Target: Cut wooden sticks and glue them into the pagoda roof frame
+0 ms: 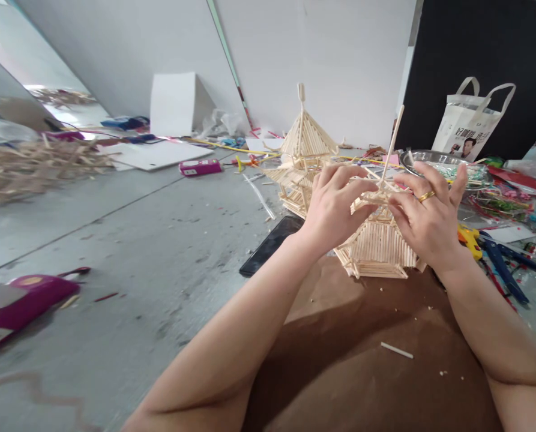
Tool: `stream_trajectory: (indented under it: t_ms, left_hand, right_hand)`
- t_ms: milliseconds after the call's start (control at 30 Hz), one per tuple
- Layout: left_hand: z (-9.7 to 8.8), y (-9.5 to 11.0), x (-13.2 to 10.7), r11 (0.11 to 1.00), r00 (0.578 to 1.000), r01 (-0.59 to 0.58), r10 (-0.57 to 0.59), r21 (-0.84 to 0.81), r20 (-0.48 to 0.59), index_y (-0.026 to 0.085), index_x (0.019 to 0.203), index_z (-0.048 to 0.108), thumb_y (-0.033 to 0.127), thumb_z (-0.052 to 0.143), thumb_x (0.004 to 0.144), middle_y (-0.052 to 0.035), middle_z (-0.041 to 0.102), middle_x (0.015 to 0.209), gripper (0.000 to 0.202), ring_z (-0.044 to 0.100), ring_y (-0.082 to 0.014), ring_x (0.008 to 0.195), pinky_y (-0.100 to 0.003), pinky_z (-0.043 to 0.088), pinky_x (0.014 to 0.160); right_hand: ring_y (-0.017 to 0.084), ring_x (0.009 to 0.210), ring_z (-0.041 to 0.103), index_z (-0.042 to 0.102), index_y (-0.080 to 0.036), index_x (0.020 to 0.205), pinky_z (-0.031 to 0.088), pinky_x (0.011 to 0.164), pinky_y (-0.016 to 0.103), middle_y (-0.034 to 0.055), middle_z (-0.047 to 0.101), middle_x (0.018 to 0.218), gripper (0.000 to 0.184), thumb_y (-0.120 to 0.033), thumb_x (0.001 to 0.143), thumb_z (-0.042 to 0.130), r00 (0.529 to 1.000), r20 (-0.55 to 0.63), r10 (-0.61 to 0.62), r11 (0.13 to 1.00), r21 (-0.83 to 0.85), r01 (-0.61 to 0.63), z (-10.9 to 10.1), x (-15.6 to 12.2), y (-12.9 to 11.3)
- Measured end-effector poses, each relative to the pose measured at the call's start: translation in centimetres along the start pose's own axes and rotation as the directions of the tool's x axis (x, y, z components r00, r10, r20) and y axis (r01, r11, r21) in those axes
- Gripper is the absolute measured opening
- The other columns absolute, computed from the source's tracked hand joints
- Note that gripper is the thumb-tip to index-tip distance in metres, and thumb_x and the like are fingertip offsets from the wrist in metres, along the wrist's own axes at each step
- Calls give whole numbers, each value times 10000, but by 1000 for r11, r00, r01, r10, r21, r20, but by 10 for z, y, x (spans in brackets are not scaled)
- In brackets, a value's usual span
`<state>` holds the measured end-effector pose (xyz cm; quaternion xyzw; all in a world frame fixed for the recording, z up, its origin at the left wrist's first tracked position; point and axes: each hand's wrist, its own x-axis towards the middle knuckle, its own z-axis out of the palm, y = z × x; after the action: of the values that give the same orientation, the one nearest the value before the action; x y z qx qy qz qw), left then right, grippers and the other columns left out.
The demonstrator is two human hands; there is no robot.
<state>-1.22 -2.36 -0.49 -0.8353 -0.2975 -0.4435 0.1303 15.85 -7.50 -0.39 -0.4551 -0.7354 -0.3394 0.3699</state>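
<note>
My left hand [335, 207] and my right hand [427, 216] are both on top of a small model tier built of thin wooden sticks [378, 246], which rests on my lap over brown cloth [362, 354]. The fingers of both hands are curled and pinched on the sticks at the top of the model. A long thin stick [392, 141] rises from between my fingers. My right hand wears a gold ring. Just behind stands a taller stick-built pagoda roof [304, 141] on its own lower tier.
A black phone [271, 245] lies on the grey floor by my left wrist. Pink tools [22, 300] [200, 167], a loose stick pile [29, 165], white boards [159, 153], a metal bowl [448, 161], a white tote bag [472, 123] and blue-handled tools [504, 267] surround me.
</note>
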Motion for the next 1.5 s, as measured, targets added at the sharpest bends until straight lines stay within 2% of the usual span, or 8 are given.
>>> stream_trajectory:
  t_ms: [267, 600, 700, 867, 1033, 1233, 1500]
  left_hand:
    - [2, 0, 1, 1000, 1000, -14, 14, 8, -27, 247, 868, 628, 353, 573, 815, -32, 615, 1061, 130, 483, -208, 1009, -392, 381, 896]
    - [3, 4, 2, 1000, 999, 0, 1, 26, -39, 265, 791, 659, 340, 572, 818, -28, 627, 1034, 118, 475, -223, 1024, -408, 373, 871]
    - [2, 4, 2, 999, 999, -8, 9, 44, -37, 271, 764, 658, 324, 567, 822, -21, 631, 1025, 120, 474, -225, 1033, -417, 367, 872]
    - [1, 5, 2, 997, 997, -31, 36, 74, -67, 280, 745, 653, 331, 551, 832, -12, 640, 1021, 143, 482, -226, 1038, -422, 368, 872]
    - [0, 4, 3, 996, 998, -35, 40, 86, -57, 290, 734, 652, 290, 570, 817, -7, 637, 1029, 116, 480, -233, 1049, -435, 368, 881]
    - [-1, 5, 3, 996, 999, -25, 29, 86, -42, 296, 733, 653, 275, 576, 809, -7, 630, 1029, 111, 475, -241, 1053, -444, 370, 874]
    - [-4, 6, 3, 996, 999, -27, 30, 82, -32, 291, 728, 650, 284, 564, 817, -12, 629, 1045, 124, 478, -251, 1054, -460, 363, 860]
  right_hand:
    - [244, 1176, 464, 592, -258, 777, 68, 1084, 595, 11, 645, 1068, 169, -250, 875, 455, 999, -37, -8, 1000, -14, 8, 3, -1, 0]
    - [210, 1144, 498, 596, -272, 768, 79, 1109, 520, -10, 667, 1025, 184, -293, 878, 449, 997, -76, 0, 999, -48, -4, 4, -1, 0]
    - [213, 1166, 470, 605, -271, 805, 74, 1104, 537, -4, 646, 1055, 165, -305, 871, 457, 999, -53, 9, 1000, -26, -10, 5, -2, 1]
    - [234, 1188, 436, 594, -268, 878, 106, 1075, 564, 14, 618, 1099, 214, -437, 851, 466, 1000, -20, -2, 1000, 27, 2, -2, -3, 16]
    - [253, 1181, 439, 590, -247, 839, 134, 1055, 569, 40, 614, 1099, 283, -507, 825, 479, 998, 51, 28, 998, 54, -30, -11, -4, 33]
    - [230, 1175, 452, 579, -247, 804, 137, 1062, 550, 20, 623, 1079, 231, -458, 833, 489, 996, 85, -11, 997, 71, 5, -7, -7, 38]
    - [202, 1132, 491, 568, -257, 783, 152, 1073, 536, -8, 650, 1012, 147, -369, 836, 490, 999, 29, -21, 998, 67, 19, 4, -8, 38]
